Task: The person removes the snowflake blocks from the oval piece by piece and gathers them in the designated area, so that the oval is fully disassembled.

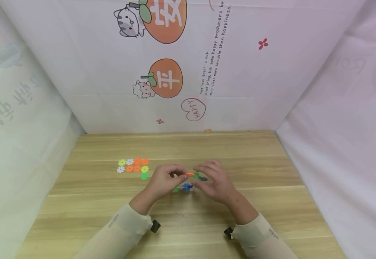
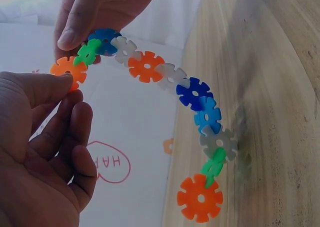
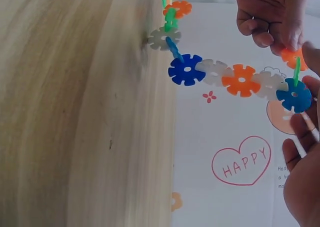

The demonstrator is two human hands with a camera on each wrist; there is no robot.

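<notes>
Currently an orange disc (image 2: 68,70) is pinched by the left hand (image 2: 40,152) against the chain (image 2: 192,93) (end gripped by the right hand (image 2: 95,12)), so slot alignment is probably needed next.

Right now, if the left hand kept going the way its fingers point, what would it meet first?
Likely the right hand: the left hand points across at it, and only the orange disc it pinches, at the end of the disc chain, lies between. Depth is unclear.
</notes>
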